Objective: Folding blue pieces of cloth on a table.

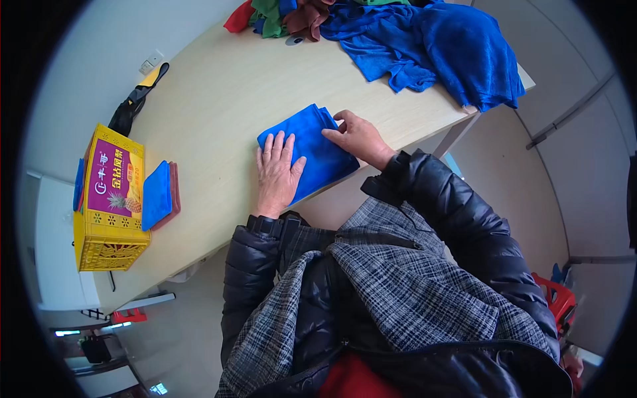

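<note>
A folded blue cloth lies on the table near its front edge, with several layers showing at its far right corner. My left hand rests flat on the left part of the cloth, fingers stretched out. At the cloth's right edge is my right hand, its thumb on top and its fingers curled round the layered edge. The undersides of those fingers are hidden.
Loose blue cloths are heaped at the far right, beside green, brown and red ones. A yellow box stands at the left, with folded blue and brown cloths next to it. Behind it lies a black-and-yellow object.
</note>
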Motion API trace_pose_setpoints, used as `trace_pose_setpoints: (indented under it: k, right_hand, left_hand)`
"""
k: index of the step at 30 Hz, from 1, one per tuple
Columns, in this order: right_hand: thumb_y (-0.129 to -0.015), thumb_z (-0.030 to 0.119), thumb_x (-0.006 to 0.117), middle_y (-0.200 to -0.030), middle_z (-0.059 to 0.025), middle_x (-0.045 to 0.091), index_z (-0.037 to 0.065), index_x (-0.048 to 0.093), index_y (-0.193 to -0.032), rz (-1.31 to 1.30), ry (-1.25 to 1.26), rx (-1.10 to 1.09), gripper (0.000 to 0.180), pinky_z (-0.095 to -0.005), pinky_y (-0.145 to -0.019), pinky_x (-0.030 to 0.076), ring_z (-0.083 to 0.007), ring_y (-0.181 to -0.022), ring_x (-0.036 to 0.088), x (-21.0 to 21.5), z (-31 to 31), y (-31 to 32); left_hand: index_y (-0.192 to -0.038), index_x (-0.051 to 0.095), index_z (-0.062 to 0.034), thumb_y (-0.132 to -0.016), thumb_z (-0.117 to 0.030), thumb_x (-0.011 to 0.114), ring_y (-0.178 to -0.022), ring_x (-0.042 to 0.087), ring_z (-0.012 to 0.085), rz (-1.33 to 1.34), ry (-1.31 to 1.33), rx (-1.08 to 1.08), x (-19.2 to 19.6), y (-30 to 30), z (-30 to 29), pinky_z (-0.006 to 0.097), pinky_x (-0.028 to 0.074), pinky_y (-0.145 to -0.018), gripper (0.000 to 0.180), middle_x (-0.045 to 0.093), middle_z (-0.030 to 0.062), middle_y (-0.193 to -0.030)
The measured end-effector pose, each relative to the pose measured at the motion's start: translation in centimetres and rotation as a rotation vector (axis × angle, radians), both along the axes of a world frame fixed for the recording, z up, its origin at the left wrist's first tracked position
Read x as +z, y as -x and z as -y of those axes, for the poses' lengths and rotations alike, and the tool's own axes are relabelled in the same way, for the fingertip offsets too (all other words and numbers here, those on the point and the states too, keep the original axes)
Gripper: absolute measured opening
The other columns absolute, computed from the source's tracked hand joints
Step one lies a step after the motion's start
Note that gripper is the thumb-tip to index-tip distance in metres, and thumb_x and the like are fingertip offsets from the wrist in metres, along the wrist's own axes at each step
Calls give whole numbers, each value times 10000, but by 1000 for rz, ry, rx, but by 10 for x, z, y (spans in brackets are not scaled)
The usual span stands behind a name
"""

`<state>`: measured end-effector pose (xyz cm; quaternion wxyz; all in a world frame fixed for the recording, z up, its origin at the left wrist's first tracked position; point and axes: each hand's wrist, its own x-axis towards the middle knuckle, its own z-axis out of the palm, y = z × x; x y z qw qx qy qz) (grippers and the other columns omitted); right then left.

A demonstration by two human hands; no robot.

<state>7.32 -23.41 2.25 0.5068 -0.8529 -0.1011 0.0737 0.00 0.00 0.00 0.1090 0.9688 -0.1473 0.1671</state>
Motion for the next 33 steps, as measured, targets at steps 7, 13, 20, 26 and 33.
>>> trace_pose_setpoints:
  k: [7, 13, 20, 26, 33]
  right_hand:
    - [-848, 339, 747, -1046, -236, 720, 13, 574, -1307, 155, 209, -20, 589, -433, -884, 556, -381, -998, 704, 6, -24, -10]
    - [-847, 214, 710, -1040, -270, 705, 21, 556, -1315, 309, 131, -36, 530, -460, -888, 548, -429, -1011, 681, 10, -38, -5]
    - [-848, 127, 659, -1037, -275, 699, -28, 532, -1274, 292, 151, -68, 471, -501, -902, 528, -451, -1008, 664, 0, -28, -1]
    - [-880, 164, 679, -1063, -303, 688, 30, 483, -1396, 231, 125, -77, 568, -484, -894, 538, -467, -1004, 666, -3, -21, 9]
    - [-890, 163, 676, -1079, -300, 687, 28, 450, -1418, 275, 169, -44, 590, -499, -893, 535, -480, -1010, 660, -4, -19, 27]
  left_hand:
    - [-1516, 433, -78, -1050, -439, 473, -1500, 256, 382, 5, -34, 12, 0, 1, 0, 579, 167, -1220, 591, 375, 165, -1587]
    - [-1516, 436, -80, -1047, -442, 477, -1499, 258, 383, 23, -10, 15, 2, 1, -1, 582, 174, -1217, 594, 379, 160, -1585]
    - [-1516, 444, -93, -1038, -445, 493, -1490, 277, 387, 55, 8, -15, 4, 2, -1, 583, 184, -1214, 596, 388, 162, -1580]
    - [-1519, 446, -106, -1024, -459, 513, -1486, 290, 379, 12, -55, -24, 4, 0, 1, 577, 186, -1215, 611, 386, 167, -1581]
    - [-1525, 443, -114, -1017, -469, 522, -1488, 293, 369, 14, -51, -18, 4, 0, 1, 576, 179, -1217, 625, 384, 169, -1584]
